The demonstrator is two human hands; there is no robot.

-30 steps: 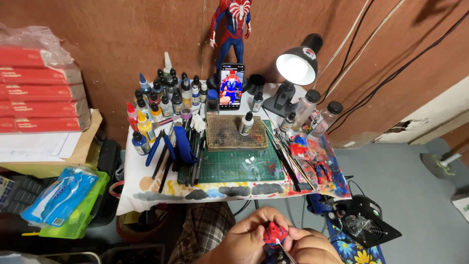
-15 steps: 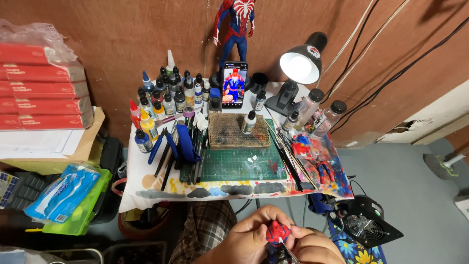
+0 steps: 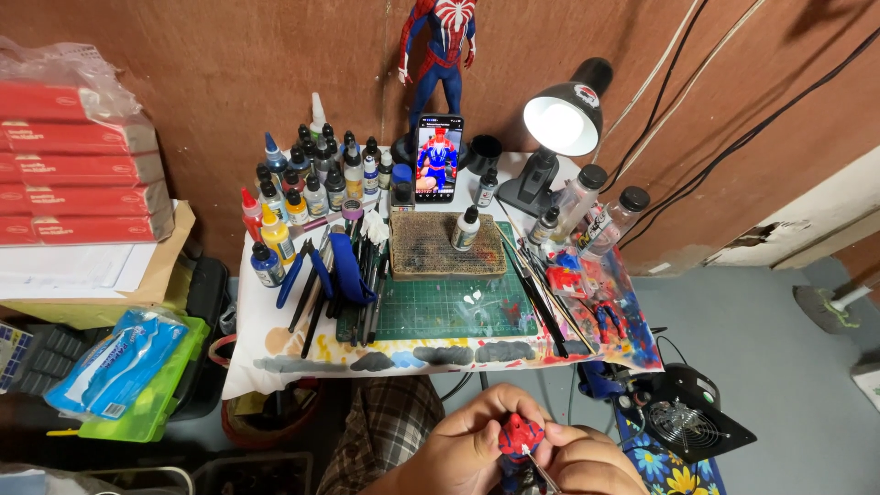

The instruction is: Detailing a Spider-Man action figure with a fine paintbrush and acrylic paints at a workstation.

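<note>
The small red figure head (image 3: 519, 434) is being gripped in your left hand (image 3: 467, 449) while your right hand (image 3: 587, 467) is pinching a thin brush (image 3: 541, 469) against it, calling for steady strokes.

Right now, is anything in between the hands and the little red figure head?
No. The left hand and the right hand already wrap around the small red figure head, fingers touching it. A thin brush meets it from the right hand.

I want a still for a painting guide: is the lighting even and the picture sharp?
Head view: the desk lamp glares white, washing out its bulb; table evenly lit and sharp; both hands with the small red figure sit cropped at the bottom edge, slightly soft.
</note>
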